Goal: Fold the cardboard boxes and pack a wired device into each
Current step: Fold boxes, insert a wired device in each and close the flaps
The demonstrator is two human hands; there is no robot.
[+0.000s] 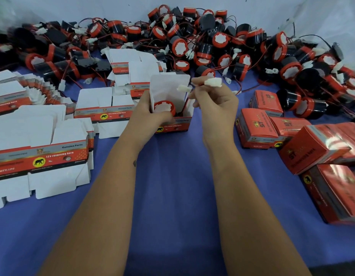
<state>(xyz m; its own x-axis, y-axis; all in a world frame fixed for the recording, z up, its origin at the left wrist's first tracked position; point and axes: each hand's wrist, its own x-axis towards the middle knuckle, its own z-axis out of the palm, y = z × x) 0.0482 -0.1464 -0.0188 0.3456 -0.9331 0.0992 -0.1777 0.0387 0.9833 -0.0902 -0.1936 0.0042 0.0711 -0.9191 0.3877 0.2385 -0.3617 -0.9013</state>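
Two hands work at one box (pixel 172 124), centre of view. The fingers (pixel 198 83) of the right hand (pixel 214 108) are pinched together on a white plug (pixel 212 82) at the wire's end, held above the box at its 2 o'clock; a second white plug (pixel 183 89) hangs just beside, over the open top. The left hand (pixel 150 114) grips the box's 9 o'clock wall, fingers curled round its rim, thumb near the horn (pixel 164 108), whose red-ringed face shows inside. The tall lid flap (pixel 168 86) stands upright at 12 o'clock.

Step in hand, as judged: the horn is seated and its wire is being gathered. The next move calls for tucking wire and plugs down beside the horn, clear of the rim, then folding the side flaps and the lid.

Outward on the blue surface (pixel 172 196): flat blanks (pixel 41 156) at 9 o'clock, closed boxes (pixel 272 124) at 3 o'clock, and loose horns (pixel 192 42) heaped from 10 to 2 o'clock.
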